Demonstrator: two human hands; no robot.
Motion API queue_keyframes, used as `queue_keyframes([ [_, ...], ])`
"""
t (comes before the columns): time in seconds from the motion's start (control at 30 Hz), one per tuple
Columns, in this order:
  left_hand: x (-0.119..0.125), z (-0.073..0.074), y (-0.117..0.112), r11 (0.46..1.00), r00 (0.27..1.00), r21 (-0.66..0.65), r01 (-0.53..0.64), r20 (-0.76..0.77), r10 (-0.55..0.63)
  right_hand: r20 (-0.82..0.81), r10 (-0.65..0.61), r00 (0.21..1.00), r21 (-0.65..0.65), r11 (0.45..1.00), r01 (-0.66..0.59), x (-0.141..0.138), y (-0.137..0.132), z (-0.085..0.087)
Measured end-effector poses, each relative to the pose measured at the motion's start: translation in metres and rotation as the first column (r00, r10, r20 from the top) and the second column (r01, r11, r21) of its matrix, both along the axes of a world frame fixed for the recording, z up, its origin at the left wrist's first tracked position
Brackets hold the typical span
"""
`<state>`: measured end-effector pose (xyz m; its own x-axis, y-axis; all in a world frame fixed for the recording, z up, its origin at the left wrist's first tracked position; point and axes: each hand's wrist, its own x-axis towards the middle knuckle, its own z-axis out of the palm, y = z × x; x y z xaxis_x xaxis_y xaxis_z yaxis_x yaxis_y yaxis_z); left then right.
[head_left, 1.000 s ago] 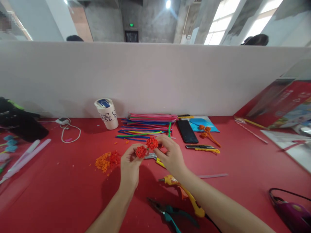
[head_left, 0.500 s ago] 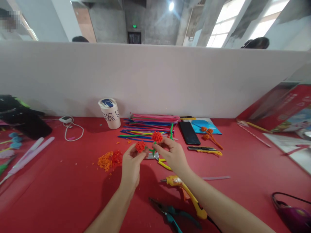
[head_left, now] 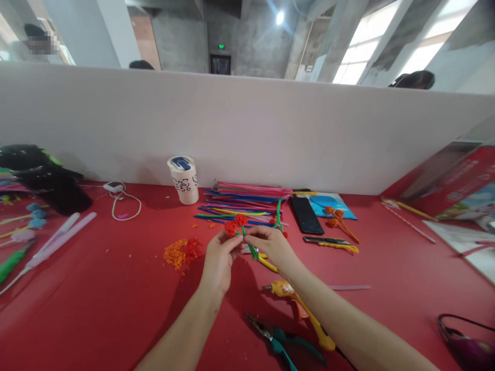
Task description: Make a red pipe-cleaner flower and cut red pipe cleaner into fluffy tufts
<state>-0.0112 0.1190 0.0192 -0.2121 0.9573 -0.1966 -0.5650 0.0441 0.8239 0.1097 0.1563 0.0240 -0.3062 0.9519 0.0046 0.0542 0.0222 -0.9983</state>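
In the head view, two red fuzzy flowers are held close together over the middle of the table. My left hand [head_left: 221,260] pinches the left red flower [head_left: 230,229] just below its head. The fingers of my right hand [head_left: 274,250] are closed on the other red flower [head_left: 240,220] at its green stem [head_left: 253,252]. The stems cross between my fingertips, and their green ends point down to the right. Partly hidden behind my right hand lies a yellow-handled cutting tool [head_left: 268,264]. Orange and red fuzz clippings [head_left: 176,254] are heaped left of my left hand.
Behind my hands lie pipe cleaners [head_left: 247,191], a black phone [head_left: 307,215], an orange flower [head_left: 340,222] and a utility knife [head_left: 327,240]. Nearer are a yellow glue gun [head_left: 284,289] and teal-handled pliers [head_left: 280,340]. A white cup [head_left: 184,180] stands by the partition [head_left: 247,129].
The two red flowers have come together, heads side by side and stems crossing. My right hand has moved in against my left fingertips. The camera view has shifted slightly.
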Motion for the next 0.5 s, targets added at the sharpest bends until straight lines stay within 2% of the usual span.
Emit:
queue_keyframes([
  [0.2, 0.0, -0.003, -0.001, 0.986, 0.964, 0.124, -0.107, -0.231, 0.134, -0.073, 0.079, 0.994, -0.004, 0.997, -0.079, -0.004, 0.001, -0.006],
  [0.27, 0.0, -0.002, -0.005, 0.964, 0.881, 0.232, -0.128, -0.42, 0.218, -0.102, 0.115, 0.988, 0.021, 0.993, -0.114, -0.005, 0.001, -0.006],
  [0.37, 0.001, 0.0, -0.012, 0.897, 0.687, 0.433, -0.087, -0.627, 0.368, -0.138, 0.135, 0.981, 0.077, 0.989, -0.126, -0.005, 0.001, -0.003],
  [0.5, 0.002, 0.002, -0.017, 0.84, 0.615, 0.542, -0.028, -0.653, 0.442, -0.154, 0.137, 0.979, 0.132, 0.984, -0.117, -0.003, -0.001, 0.004],
])
